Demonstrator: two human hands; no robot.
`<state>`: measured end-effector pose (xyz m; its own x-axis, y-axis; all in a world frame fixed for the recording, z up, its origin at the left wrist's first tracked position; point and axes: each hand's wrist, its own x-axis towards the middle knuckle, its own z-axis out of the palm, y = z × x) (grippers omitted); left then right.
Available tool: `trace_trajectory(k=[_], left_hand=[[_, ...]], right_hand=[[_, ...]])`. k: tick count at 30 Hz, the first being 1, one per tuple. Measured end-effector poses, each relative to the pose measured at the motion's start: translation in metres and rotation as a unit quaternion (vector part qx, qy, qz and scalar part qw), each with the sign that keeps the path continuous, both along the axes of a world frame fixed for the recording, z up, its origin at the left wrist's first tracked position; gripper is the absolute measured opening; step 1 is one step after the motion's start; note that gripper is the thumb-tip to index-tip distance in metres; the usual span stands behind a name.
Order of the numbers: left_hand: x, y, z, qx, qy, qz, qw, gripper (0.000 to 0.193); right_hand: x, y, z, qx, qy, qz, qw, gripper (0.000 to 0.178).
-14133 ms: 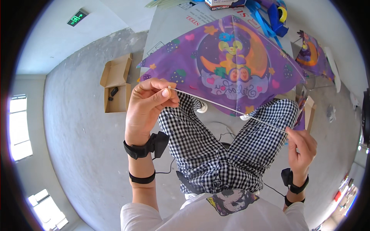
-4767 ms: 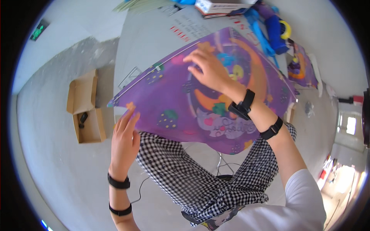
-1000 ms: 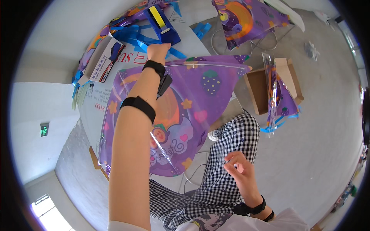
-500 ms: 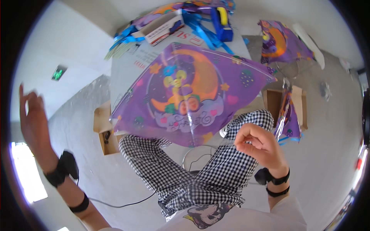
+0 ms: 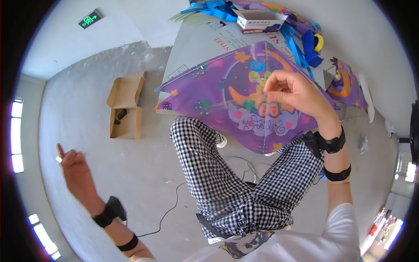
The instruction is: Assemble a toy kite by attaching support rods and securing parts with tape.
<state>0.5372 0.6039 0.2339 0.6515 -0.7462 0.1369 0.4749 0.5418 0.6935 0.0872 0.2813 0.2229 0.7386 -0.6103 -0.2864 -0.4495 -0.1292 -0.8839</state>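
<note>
A purple kite (image 5: 209,89) printed with a moon and a cartoon figure lies on the table edge, reaching over my knees. Above its middle is my right hand (image 5: 293,91), thumb and fingertips pinched together; anything between them is too thin to make out. Out to the left, away from the kite, my left hand (image 5: 78,174) is raised over the floor, index finger stretched and the other fingers curled. A small white bit (image 5: 59,160) shows beside its fingers; what it is cannot be made out. Both wrists wear black straps.
The table (image 5: 200,43) bears an open white box (image 5: 260,19), blue ribbons (image 5: 216,9) and a blue tape dispenser (image 5: 310,49). Another purple kite (image 5: 349,87) is at the right. An open cardboard box (image 5: 125,107) with black items stands on the floor. A black cable (image 5: 168,214) runs by my leg.
The view has turned left, so the table and kite appear farther right. My right hand has risen from beside my knee to over the kite. My left hand's fingers are now more curled.
</note>
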Motion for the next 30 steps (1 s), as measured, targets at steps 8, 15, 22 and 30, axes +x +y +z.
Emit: trace_trajectory(k=[8,15,22,30], left_hand=[[-0.028,-0.112,-0.138,0.066,0.005,0.154,0.986,0.009],[-0.037,-0.172,-0.191,0.224,-0.003,0.185,0.957,0.009],[-0.034,-0.201,-0.222,0.293,0.025,0.187,0.937,0.011],[-0.026,-0.216,-0.251,0.287,-0.012,0.128,0.949,0.008]], right_hand=[[0.026,-0.061,-0.069,-0.022,-0.043,-0.096,0.994,0.012],[0.043,-0.135,-0.107,0.029,0.035,-0.122,0.992,0.008],[0.061,-0.201,-0.153,0.027,0.074,-0.101,0.992,0.012],[0.065,-0.229,-0.208,-0.026,0.136,-0.201,0.970,0.009]])
